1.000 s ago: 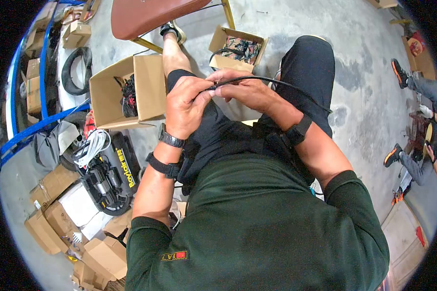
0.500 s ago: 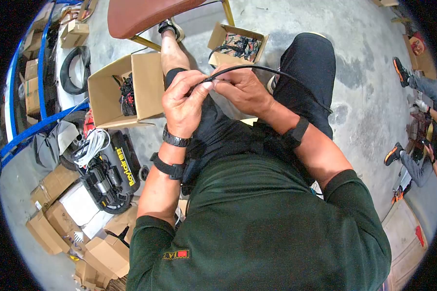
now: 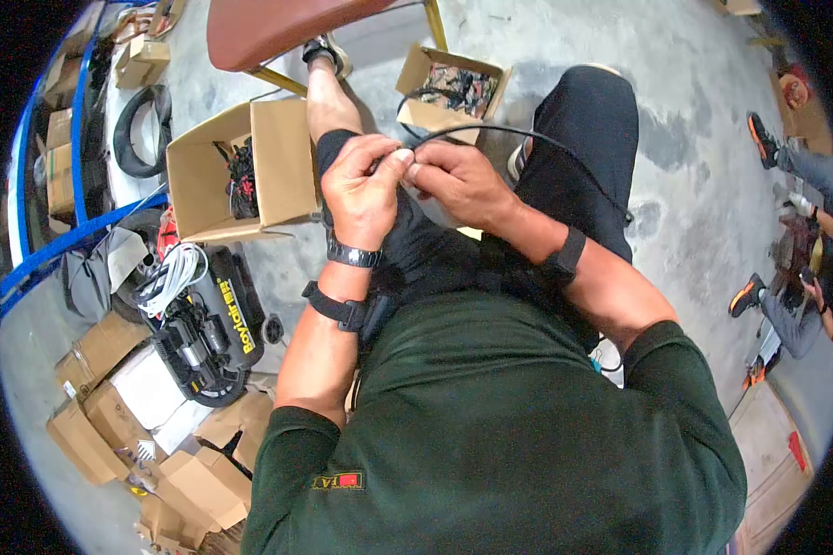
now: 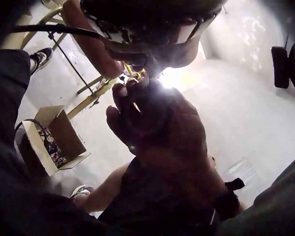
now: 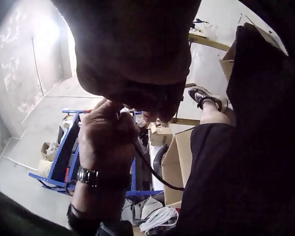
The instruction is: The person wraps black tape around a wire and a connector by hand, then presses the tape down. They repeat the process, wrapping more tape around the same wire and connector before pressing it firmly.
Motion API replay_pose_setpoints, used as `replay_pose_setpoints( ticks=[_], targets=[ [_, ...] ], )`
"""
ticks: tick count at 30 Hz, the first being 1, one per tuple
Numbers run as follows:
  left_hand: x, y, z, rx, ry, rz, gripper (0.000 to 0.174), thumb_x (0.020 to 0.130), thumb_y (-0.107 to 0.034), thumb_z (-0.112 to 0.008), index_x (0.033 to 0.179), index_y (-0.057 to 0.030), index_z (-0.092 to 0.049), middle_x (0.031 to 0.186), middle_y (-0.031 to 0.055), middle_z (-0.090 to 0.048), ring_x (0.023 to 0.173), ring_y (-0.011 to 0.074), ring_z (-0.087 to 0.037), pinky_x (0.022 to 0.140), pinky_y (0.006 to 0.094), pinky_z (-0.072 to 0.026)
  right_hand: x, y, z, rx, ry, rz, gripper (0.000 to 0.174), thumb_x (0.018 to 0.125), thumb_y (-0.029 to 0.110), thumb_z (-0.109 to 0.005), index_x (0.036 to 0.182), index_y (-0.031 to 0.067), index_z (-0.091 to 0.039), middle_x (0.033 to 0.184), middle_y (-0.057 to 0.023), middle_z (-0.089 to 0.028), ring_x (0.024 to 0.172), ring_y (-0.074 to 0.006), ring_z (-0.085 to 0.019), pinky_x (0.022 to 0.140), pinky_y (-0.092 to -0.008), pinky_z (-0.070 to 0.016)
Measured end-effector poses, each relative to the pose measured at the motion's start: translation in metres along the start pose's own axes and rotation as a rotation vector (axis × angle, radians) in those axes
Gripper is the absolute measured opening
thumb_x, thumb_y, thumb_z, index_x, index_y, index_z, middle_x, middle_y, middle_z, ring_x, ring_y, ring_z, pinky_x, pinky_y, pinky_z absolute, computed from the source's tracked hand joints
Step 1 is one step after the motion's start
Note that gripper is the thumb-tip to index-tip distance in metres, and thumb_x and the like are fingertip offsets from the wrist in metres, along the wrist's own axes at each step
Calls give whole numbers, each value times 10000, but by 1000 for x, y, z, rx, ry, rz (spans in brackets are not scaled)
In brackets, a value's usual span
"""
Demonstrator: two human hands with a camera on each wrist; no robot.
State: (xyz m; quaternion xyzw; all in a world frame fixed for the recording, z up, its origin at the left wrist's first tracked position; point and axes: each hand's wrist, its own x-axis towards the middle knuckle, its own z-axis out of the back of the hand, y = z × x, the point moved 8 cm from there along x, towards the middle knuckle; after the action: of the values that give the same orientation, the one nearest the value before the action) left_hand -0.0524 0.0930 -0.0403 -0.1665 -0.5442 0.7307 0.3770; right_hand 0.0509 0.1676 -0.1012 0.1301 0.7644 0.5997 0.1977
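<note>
Both hands meet above the person's lap, fingertips close together. The left hand (image 3: 366, 190), with a metal-banded watch at its wrist, has its thumb pressed against curled fingers at a thin black cable (image 3: 546, 141). Beside it the right hand (image 3: 467, 188) pinches at the same cable with bent fingers. From between the hands the cable arches right and hangs over the person's right thigh. The worked part is hidden by the fingers. In the left wrist view the right hand (image 4: 167, 123) is dark against a bright light; in the right wrist view the left hand (image 5: 105, 137) faces it.
An open cardboard box (image 3: 287, 166) with dark, red-tipped leads stands left of the hands. Ahead are a smaller box (image 3: 440, 123) of tangled parts and a brown chair (image 3: 287, 32). A compressor (image 3: 236, 314), a white cable coil (image 3: 174, 282) and blue shelving (image 3: 81, 148) lie left.
The left hand and forearm have shifted slightly right, and the left thumb has come up against the fingers. The right hand has moved a little lower, its fingers more curled. The cable still arches right.
</note>
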Motion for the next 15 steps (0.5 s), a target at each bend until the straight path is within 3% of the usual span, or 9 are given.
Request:
replay_pose_setpoints(
  ticks=[2,5,6,9,10,13,15],
  targets=[
    [7,11,-3,-24,32,44,120,783,26,-738,895,48,-700,895,66,-669,786,114,-608,670,256,-501,2,0,3,-41,32,-3,182,970,153,-571,945,-8,-651,842,-4,-615,762,-79,-567,694,-252,-481],
    [7,9,-10,-310,132,211,128,809,36,-723,935,16,-710,957,52,-672,862,125,-606,766,256,-488,-5,4,6,46,-6,-118,236,936,229,-611,921,-2,-661,800,-38,-625,763,-107,-553,677,-302,-464],
    [8,11,-5,-126,192,154,238,797,61,-720,1029,10,-700,1012,42,-668,815,87,-589,720,221,-477,-10,8,5,43,38,-127,295,919,268,-649,1022,-8,-661,867,-42,-647,799,-97,-558,701,-299,-473],
    [-3,15,-2,-344,246,384,334,781,77,-723,1105,4,-683,1041,34,-670,758,46,-560,667,193,-464,-29,25,3,-47,93,-162,410,882,300,-690,1126,-27,-643,958,-73,-669,854,-117,-589,754,-313,-492],
    [-4,13,-2,-308,313,349,482,771,95,-713,1234,-6,-623,1148,56,-652,702,24,-532,626,181,-459,-34,31,3,-167,133,-170,530,841,318,-726,1208,-46,-605,1034,-137,-679,911,-172,-628,817,-337,-505],
    [-10,3,2,-496,241,327,587,765,108,-703,1321,-8,-556,1264,84,-610,687,31,-536,629,188,-466,-49,46,2,-316,138,-90,561,817,289,-743,1232,-52,-583,1057,-184,-681,952,-229,-647,852,-357,-506],
    [-17,7,3,-488,302,400,672,759,114,-701,1385,-2,-486,1347,105,-560,731,51,-583,643,192,-485,-59,59,1,-356,131,-54,576,816,249,-744,1267,-54,-551,1044,-232,-675,942,-274,-669,843,-376,-515]
  ],
)
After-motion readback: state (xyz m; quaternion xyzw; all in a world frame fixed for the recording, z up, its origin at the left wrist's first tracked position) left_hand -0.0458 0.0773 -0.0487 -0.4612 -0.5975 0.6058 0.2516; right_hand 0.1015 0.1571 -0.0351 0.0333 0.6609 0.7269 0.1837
